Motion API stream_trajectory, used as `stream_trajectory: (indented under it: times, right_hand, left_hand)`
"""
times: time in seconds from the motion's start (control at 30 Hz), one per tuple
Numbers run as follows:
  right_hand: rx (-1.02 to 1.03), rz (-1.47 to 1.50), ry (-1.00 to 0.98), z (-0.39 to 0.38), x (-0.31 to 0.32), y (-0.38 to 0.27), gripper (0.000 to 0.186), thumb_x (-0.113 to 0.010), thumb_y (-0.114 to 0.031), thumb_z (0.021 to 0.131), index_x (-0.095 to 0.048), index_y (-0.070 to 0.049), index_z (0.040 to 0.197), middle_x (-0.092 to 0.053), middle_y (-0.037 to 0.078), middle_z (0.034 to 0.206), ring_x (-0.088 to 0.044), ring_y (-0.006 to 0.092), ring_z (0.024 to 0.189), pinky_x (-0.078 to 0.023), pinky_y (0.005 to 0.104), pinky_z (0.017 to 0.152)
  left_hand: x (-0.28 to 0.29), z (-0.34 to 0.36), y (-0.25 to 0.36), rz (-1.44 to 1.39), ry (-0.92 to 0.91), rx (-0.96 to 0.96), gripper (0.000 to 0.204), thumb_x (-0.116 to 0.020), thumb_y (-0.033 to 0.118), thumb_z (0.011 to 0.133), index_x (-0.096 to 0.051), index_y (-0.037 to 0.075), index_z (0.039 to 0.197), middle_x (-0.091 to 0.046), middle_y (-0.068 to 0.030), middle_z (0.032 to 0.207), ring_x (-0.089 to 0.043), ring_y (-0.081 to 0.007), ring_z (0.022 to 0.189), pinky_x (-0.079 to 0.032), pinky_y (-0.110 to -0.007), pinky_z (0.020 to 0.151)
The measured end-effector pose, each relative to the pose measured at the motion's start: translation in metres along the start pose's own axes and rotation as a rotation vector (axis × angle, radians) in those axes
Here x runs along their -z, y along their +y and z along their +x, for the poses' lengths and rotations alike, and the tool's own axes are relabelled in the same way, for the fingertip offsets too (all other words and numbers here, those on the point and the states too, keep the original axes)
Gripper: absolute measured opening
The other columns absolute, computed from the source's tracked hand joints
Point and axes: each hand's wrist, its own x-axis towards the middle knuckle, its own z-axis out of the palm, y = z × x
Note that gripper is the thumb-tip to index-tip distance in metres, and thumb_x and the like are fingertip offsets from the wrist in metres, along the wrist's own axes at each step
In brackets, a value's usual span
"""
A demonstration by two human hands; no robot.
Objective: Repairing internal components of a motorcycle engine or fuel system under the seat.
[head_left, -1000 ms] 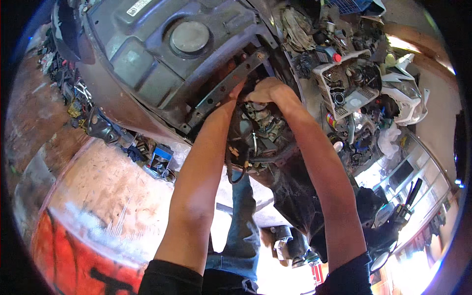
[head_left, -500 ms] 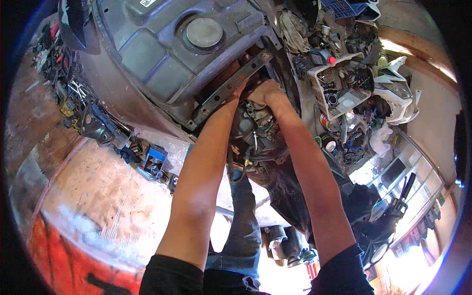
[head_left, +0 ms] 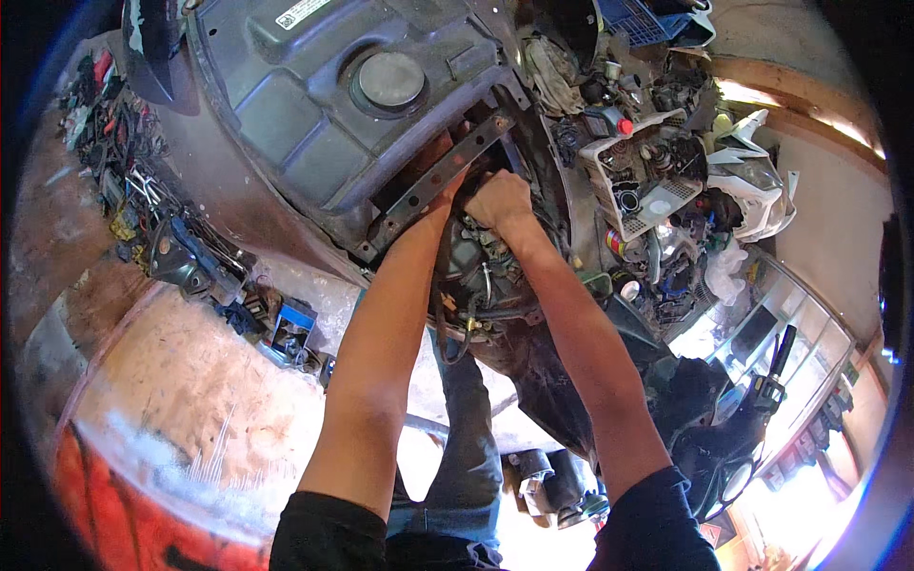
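Note:
Both my arms reach into the engine bay of a scooter, behind its dark plastic fuel tank (head_left: pixel 286 128) with a round cap (head_left: pixel 391 79). My left hand (head_left: pixel 454 187) passes beneath a flat metal crossbar (head_left: pixel 443 176) with holes in it, and its fingers are hidden there. Just right of the bar's lower side, my right hand (head_left: pixel 501 202) is closed with its knuckles up; whatever it grips is out of sight. Below the hands lie the engine parts (head_left: pixel 476 262), with a black hose (head_left: pixel 440 324) looping down beside my left forearm.
On the right stands a white plastic crate (head_left: pixel 657 205) of greasy parts, with a dark bottle with a red cap (head_left: pixel 609 122) near it. White fairing panels (head_left: pixel 752 190) lean beyond. Tools and scrap (head_left: pixel 181 238) line the left, near a small blue box (head_left: pixel 293 322). A handlebar (head_left: pixel 776 371) juts out lower right.
My right hand has drawn slightly back and left, and now shows as a closed fist beside the crossbar. My left hand stays under the bar. The whole view has shifted a little.

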Motion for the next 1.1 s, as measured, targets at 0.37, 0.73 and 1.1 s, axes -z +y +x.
stream_trajectory:
  times: [0.37,0.73,1.1]
  right_hand:
    - [0.079,0.163,-0.101,0.018,-0.013,0.008,0.071,-0.055,-0.065,0.078,-0.075,-0.002,0.104,-0.069,0.029,0.109,-0.065,0.0434,0.106,-0.051,0.0438,0.097]
    - [0.097,0.227,-0.141,0.019,-0.008,0.014,0.058,-0.058,-0.052,0.080,-0.074,0.000,0.100,-0.069,0.027,0.108,-0.066,0.0409,0.107,-0.051,0.0440,0.096]
    - [0.190,0.174,-0.081,0.017,-0.013,0.028,0.050,-0.060,-0.042,0.078,-0.075,0.001,0.097,-0.070,0.026,0.108,-0.066,0.0396,0.107,-0.051,0.0437,0.098]
  left_hand:
    - [0.027,0.013,-0.005,0.078,-0.262,-0.048,0.063,-0.069,0.040,0.087,-0.054,0.008,0.138,-0.059,-0.0279,0.129,-0.060,-0.0457,0.114,-0.049,-0.052,0.097]
    - [0.035,-0.010,0.004,0.068,-0.207,-0.005,0.067,-0.064,0.043,0.091,-0.046,0.011,0.147,-0.049,-0.0243,0.144,-0.048,-0.0443,0.131,-0.040,-0.054,0.109]
    - [0.165,-0.042,0.057,0.199,-0.471,-0.370,0.008,-0.062,0.007,0.087,-0.064,0.003,0.094,-0.071,-0.0165,0.101,-0.071,-0.0294,0.095,-0.056,-0.034,0.086]
